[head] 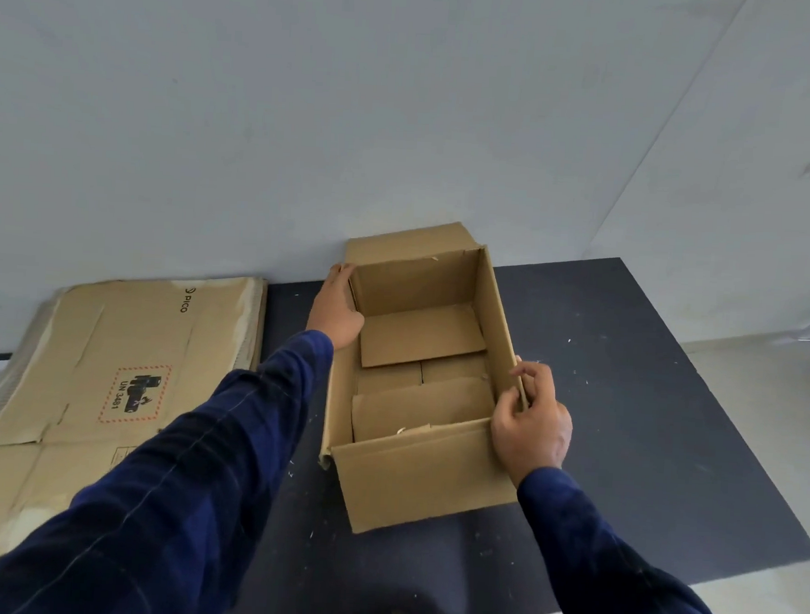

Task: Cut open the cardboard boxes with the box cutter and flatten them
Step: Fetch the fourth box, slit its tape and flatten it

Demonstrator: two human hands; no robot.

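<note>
An open brown cardboard box [427,477] stands on a dark mat [623,412] against the wall. Its inner bottom flaps lie loose inside, and its far flap leans on the wall. My left hand [337,310] lies against the box's far left corner, with the fingers straight along the outside of the left wall. My right hand [531,416] pinches the top edge of the right wall near the front corner. No box cutter is in view.
A pile of flattened cardboard boxes [123,362] lies on the floor to the left, the top one printed with a red-bordered label. A white wall [403,119] rises right behind the box. Pale floor [763,419] shows to the right of the mat.
</note>
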